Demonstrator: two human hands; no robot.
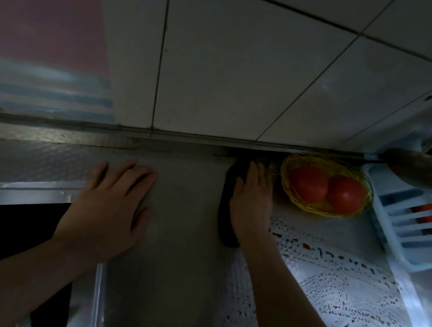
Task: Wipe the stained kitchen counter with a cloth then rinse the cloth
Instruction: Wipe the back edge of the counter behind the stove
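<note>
The scene is dim. My right hand (252, 203) presses flat on a dark cloth (225, 210) that lies on the grey counter (186, 201) near the back wall. Only the cloth's left edge shows from under the palm. My left hand (115, 204) rests flat on the counter beside the sink (0, 228), fingers straight and spread, holding nothing. The sink's dark basin sits at the lower left.
A yellow wire basket (323, 190) with two red tomatoes stands right of the cloth. A white lace mat (330, 294) covers the counter at the right. A light blue rack (420, 224) and a dark pan (428, 171) sit far right. Tiled wall (224, 65) behind.
</note>
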